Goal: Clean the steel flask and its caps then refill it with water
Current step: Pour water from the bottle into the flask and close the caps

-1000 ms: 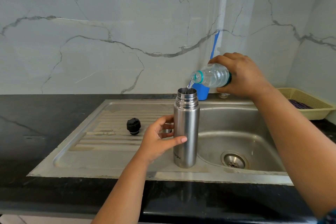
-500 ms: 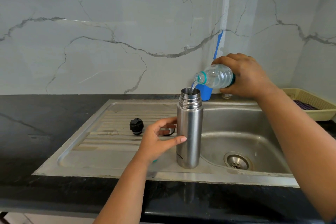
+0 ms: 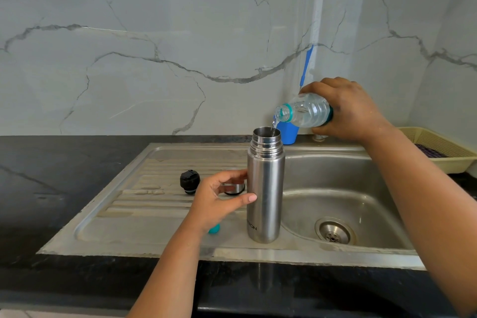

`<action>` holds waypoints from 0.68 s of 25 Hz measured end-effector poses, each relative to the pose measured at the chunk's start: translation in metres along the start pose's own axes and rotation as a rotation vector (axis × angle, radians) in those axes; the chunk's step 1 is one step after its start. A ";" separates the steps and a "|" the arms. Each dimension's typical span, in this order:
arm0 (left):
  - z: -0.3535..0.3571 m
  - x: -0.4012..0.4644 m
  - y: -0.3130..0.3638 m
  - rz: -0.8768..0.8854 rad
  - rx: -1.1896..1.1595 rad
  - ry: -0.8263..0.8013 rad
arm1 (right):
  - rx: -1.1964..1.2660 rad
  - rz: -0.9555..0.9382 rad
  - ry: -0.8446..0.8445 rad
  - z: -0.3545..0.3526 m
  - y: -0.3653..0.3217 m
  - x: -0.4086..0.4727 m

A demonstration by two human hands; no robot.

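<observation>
Steel flask (image 3: 265,188) stands upright and uncapped on the sink's drainboard (image 3: 144,217), at the edge of the basin (image 3: 343,188). Left hand (image 3: 219,201) is curled round the flask's left side, thumb on the front, fingers behind, steadying it. Right hand (image 3: 348,111) grips a clear plastic bottle (image 3: 304,112) by its body, tipped almost level, mouth just above the flask opening; thin stream of water (image 3: 273,126) runs from the mouth into the flask. Black inner cap (image 3: 189,181) sits on the drainboard just left of the left hand, clear of it. Steel outer cap (image 3: 233,188) is behind the left hand's fingers, mostly hidden. Small teal cap (image 3: 214,228) lies under the left wrist, on the drainboard. Blue cup (image 3: 287,133) stands behind the flask, below the bottle. Yellow basket (image 3: 438,147) sits on the counter beyond the right forearm.
</observation>
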State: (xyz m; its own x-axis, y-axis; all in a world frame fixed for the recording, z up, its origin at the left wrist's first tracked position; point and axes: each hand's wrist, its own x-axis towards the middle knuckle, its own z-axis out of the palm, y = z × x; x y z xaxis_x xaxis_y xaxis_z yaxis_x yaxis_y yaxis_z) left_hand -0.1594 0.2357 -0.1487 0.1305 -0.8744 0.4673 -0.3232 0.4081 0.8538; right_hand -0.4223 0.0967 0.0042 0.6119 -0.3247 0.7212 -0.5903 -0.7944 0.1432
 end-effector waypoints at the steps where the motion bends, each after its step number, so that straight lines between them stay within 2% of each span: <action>1: 0.000 0.000 0.000 -0.001 -0.001 -0.001 | 0.000 -0.001 0.001 -0.001 0.000 0.000; 17: 0.002 -0.001 0.002 -0.015 -0.048 0.008 | -0.028 -0.004 -0.002 -0.003 -0.003 0.007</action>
State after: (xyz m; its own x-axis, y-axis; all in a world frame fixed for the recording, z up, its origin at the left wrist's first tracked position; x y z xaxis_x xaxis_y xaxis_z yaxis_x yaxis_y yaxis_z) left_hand -0.1620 0.2372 -0.1480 0.1425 -0.8783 0.4563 -0.2755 0.4076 0.8706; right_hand -0.4179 0.0989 0.0110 0.6155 -0.3229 0.7189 -0.6026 -0.7807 0.1653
